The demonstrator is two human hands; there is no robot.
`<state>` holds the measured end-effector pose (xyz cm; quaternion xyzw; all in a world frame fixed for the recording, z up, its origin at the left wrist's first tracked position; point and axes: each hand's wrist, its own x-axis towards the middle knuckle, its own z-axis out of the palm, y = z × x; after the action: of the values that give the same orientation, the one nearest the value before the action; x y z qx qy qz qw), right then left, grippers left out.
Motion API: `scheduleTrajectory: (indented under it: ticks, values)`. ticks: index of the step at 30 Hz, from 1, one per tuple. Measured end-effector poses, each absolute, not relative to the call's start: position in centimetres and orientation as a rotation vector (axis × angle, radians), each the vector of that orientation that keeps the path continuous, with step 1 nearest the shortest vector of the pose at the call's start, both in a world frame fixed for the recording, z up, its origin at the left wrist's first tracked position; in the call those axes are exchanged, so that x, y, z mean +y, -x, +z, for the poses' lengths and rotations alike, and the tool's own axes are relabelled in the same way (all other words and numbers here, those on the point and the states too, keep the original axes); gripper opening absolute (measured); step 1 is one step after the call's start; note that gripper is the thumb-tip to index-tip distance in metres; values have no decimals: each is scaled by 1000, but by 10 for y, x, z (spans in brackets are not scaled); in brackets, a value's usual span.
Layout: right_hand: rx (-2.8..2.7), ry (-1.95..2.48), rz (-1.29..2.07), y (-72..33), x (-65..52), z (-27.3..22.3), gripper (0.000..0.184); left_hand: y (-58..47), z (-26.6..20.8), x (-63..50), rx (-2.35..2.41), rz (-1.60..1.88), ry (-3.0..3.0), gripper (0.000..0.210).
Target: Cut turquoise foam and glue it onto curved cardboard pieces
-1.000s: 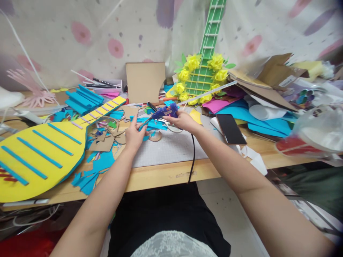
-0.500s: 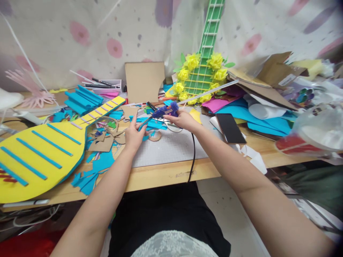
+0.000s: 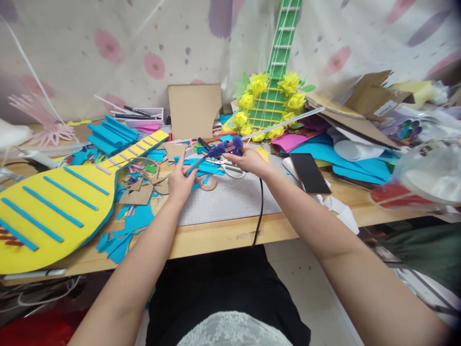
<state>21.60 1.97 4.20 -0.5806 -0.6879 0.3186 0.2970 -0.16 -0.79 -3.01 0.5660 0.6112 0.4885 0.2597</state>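
One glue gun (image 3: 227,146) sits at the clock's centre, 12 pointing to the wall; the right hand (image 3: 250,161) has its grip closed around the handle. The left hand (image 3: 180,183), at 8 o'clock, seems to pinch one thin strip (image 3: 195,166) between thumb and fingers, near the nozzle.

One yellow guitar shape (image 3: 68,204) lies at 8 o'clock, bearing five blue bars. One green guitar shape (image 3: 268,113) stands between 1 and 2, its yellow flowers too bunched to count. One upright cardboard piece (image 3: 194,110) is between 10 and 11, one phone (image 3: 310,173) between 3 and 4.

One pair of scissors (image 3: 232,168) and blue scraps (image 3: 207,166) crowd the desk (image 3: 209,238) under the gun. A pale rod (image 3: 288,124) juts toward 2, crossing before the green shape; one black cord (image 3: 260,206) drops toward 5.
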Motion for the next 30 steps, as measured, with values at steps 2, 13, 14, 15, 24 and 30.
scheduleTrajectory:
  ticks: [2,13,14,15,24,30]
  values:
    - [-1833,1541,819,-217,20,42,35,2,-29,-9,1671,1321,-1558,74]
    - [-1825,1558,786,-220,23,40,35,2,-30,-9,1684,1304,-1622,72]
    - [-1836,1551,776,-220,24,39,36,2,-30,-9,1687,1301,-1622,72]
    - [-1848,1541,763,-220,25,38,36,2,-30,-9,1691,1296,-1621,72]
    - [-1824,1575,762,-222,25,39,37,1,-29,-9,1699,1305,-1599,73]
    - [-1820,1575,759,-224,23,41,37,1,-28,-10,1670,1310,-1572,74]
